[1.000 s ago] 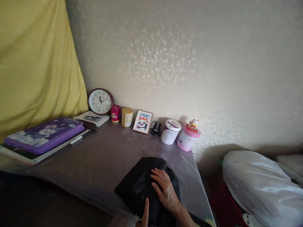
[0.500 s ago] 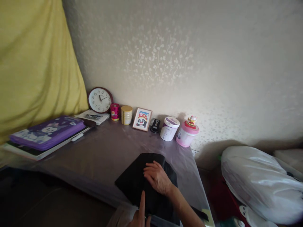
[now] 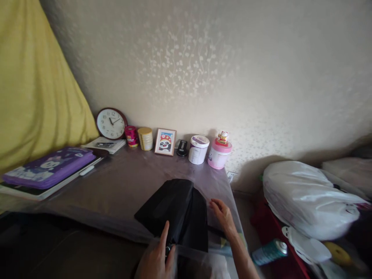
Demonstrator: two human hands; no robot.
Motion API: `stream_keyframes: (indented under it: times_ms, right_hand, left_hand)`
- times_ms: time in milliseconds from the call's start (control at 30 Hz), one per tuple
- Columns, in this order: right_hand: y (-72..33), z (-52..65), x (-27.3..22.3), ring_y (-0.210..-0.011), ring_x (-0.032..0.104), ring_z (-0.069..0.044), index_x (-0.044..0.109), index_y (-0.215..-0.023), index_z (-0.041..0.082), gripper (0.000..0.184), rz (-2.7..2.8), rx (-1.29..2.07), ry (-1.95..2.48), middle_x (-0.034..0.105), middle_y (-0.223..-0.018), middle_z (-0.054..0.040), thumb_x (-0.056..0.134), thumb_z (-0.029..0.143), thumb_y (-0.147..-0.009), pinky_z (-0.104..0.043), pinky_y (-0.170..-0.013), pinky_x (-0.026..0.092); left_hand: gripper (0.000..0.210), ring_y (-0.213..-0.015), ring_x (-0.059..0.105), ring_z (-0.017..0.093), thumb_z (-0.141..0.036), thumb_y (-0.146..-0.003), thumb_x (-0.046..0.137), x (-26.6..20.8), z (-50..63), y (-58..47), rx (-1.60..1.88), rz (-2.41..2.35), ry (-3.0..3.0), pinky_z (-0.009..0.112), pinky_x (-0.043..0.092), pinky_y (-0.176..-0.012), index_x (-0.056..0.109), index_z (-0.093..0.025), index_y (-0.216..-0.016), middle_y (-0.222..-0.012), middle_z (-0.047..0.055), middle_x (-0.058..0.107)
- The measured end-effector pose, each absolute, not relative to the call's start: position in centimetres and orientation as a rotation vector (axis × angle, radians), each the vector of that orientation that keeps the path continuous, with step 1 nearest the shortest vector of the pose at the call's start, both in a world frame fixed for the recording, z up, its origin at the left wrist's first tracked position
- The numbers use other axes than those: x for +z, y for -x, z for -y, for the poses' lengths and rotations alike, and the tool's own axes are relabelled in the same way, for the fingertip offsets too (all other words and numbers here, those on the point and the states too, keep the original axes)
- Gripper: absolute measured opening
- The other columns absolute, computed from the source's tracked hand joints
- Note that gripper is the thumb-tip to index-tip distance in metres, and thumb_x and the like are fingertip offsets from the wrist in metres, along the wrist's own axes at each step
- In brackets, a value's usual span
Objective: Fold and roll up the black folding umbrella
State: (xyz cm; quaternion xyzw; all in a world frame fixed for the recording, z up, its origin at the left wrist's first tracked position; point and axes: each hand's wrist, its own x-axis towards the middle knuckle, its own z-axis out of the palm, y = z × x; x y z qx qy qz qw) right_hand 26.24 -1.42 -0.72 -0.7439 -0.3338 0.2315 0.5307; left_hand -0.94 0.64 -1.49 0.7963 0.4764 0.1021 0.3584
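I'm apparently arranging black fabric point(image 3: 171, 203): left hand point(image 3: 158, 261) gripping, right hand point(image 3: 223, 217) empty by the tabletop's right edge point(image 3: 227, 193), needing contact.

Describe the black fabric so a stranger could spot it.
Start with the greyish table against the patterned wall. At its near side, black fabric lies with the left hand at its lower end and the right hand beside it. Unlike the upright tubs and picture frame behind, it's plain and loosely folded.

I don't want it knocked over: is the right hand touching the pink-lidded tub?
Apart: the head view shows a strip of tabletop between the right hand and the pink-lidded tub.
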Motion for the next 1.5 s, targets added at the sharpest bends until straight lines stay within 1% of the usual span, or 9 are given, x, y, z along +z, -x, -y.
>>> stream_keyframes:
  times_ms: [167,333,533,667,900,1033,1133,1267,1500]
  right_hand:
    - [-25.6,2.4,-1.8,-0.089,0.066,-0.025,0.063,-0.094,0.019,0.037,0.636,0.776,1.691,0.070,-0.087,-0.0069,0.059,0.043,-0.067,-0.031,-0.065,0.055]
    - [-25.4,2.2,-1.9,-0.088,0.066,-0.023,0.061,-0.097,0.017,0.034,0.636,0.770,1.710,0.069,-0.090,-0.0074,0.054,0.039,-0.072,-0.028,-0.063,0.055]
    - [-25.5,2.2,-2.5,-0.087,0.066,-0.021,0.059,-0.103,0.018,0.034,0.697,0.764,1.750,0.069,-0.091,-0.0066,0.049,0.037,-0.077,-0.028,-0.064,0.055]
    - [-25.6,2.2,-2.6,-0.085,0.066,-0.020,0.059,-0.106,0.018,0.035,0.738,0.769,1.781,0.068,-0.090,-0.0061,0.045,0.038,-0.079,-0.027,-0.063,0.054]
    - [-25.7,2.0,-2.5,-0.075,0.066,-0.017,0.061,-0.103,0.019,0.032,0.869,0.694,1.924,0.069,-0.081,-0.0032,0.045,0.036,-0.081,-0.023,-0.058,0.051]
    - [-25.6,1.7,-1.9,-0.074,0.066,-0.018,0.063,-0.098,0.020,0.028,0.928,0.605,2.059,0.069,-0.078,-0.0029,0.049,0.035,-0.080,-0.024,-0.060,0.049]
    - [-25.3,1.3,-1.1,-0.076,0.066,-0.019,0.065,-0.092,0.020,0.024,0.963,0.554,2.155,0.070,-0.078,-0.0030,0.050,0.035,-0.081,-0.025,-0.063,0.047]
    - [-24.9,0.5,-0.3,-0.081,0.065,-0.021,0.066,-0.083,0.020,0.020,1.008,0.487,2.287,0.069,-0.078,-0.0055,0.056,0.036,-0.079,-0.027,-0.068,0.044]
    - [-24.2,-0.2,0.4,-0.083,0.063,-0.023,0.066,-0.071,0.022,0.009,1.019,0.442,2.397,0.068,-0.077,-0.0063,0.059,0.028,-0.073,-0.029,-0.069,0.041]
  left_hand:
    - [0.059,-0.120,0.050,0.019,-0.034,-0.091,0.024,-2.0,-0.6,0.9,0.382,-1.160,-1.959,0.030,0.040,-0.094,0.007,-0.017,-0.144,-0.139,0.011,0.043]
    - [0.058,-0.120,0.049,0.017,-0.035,-0.090,0.028,-1.6,-0.4,0.9,0.380,-1.179,-1.902,0.027,0.039,-0.097,0.010,-0.020,-0.143,-0.139,0.008,0.043]
    - [0.060,-0.090,0.067,0.020,-0.038,-0.089,0.038,-1.0,-0.2,0.6,0.449,-1.225,-1.817,0.028,0.050,-0.078,0.017,-0.023,-0.143,-0.108,0.006,0.068]
    - [0.063,-0.068,0.069,0.020,-0.041,-0.087,0.041,-0.4,0.0,0.6,0.430,-1.237,-1.777,0.030,0.051,-0.072,0.017,-0.023,-0.143,-0.085,0.003,0.072]
    - [0.062,-0.062,0.068,0.017,-0.042,-0.087,0.042,-0.4,0.1,0.6,0.424,-1.253,-1.797,0.026,0.051,-0.069,0.019,-0.023,-0.142,-0.086,0.002,0.072]
    - [0.061,-0.070,0.069,0.018,-0.039,-0.088,0.042,-0.4,0.1,0.6,0.439,-1.240,-1.812,0.027,0.050,-0.074,0.020,-0.022,-0.142,-0.093,0.004,0.072]
    - [0.059,-0.091,0.067,0.019,-0.036,-0.088,0.039,-0.4,0.0,0.7,0.463,-1.221,-1.837,0.029,0.048,-0.084,0.021,-0.021,-0.142,-0.104,0.006,0.069]
    - [0.056,-0.116,0.053,0.021,-0.036,-0.090,0.034,-0.6,-0.1,0.7,0.464,-1.206,-1.860,0.034,0.042,-0.094,0.019,-0.021,-0.142,-0.132,0.010,0.052]
    - [0.056,-0.124,0.046,0.020,-0.035,-0.091,0.031,-0.9,-0.1,0.8,0.466,-1.139,-1.856,0.035,0.037,-0.100,0.013,-0.021,-0.143,-0.143,0.010,0.038]
